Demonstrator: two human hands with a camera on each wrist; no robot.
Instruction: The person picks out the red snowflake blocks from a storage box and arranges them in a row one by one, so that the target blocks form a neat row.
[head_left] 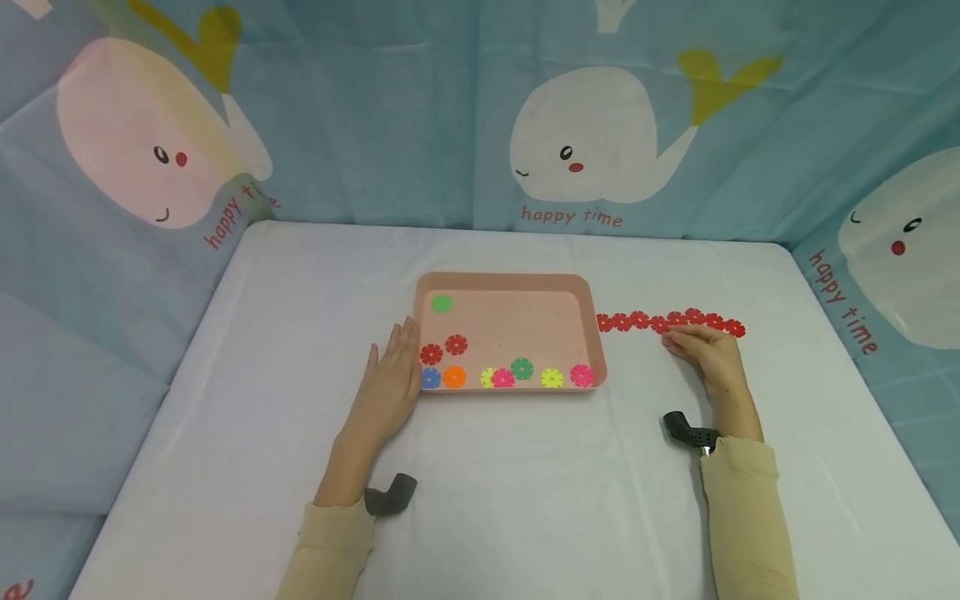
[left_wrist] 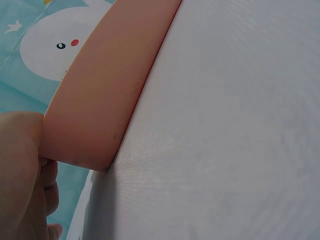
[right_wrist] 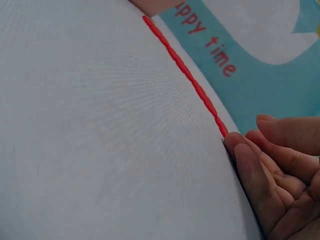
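My left hand [head_left: 388, 383] lies along the left side of a shallow pink tray [head_left: 502, 282], fingers mostly straight and touching its edge. In the left wrist view, part of that hand [left_wrist: 17, 160] is at the tray's corner. A row of red notched flower discs [head_left: 638, 320] lies on the table right of the tray. Over the near side of this row is my right hand [head_left: 711, 360], its fingertips touching the discs. The right wrist view shows the thumb [right_wrist: 290, 132] apart from the other fingers, nothing visible between them. Part of the row is hidden there.
Inside the tray are two red discs [head_left: 456, 345], a light green one [head_left: 442, 303], and several others, such as an orange disc [head_left: 454, 377], along the near edge. A white cloth [head_left: 525, 483] covers the table. Blue whale-print curtains [head_left: 420, 125] stand behind and beside it.
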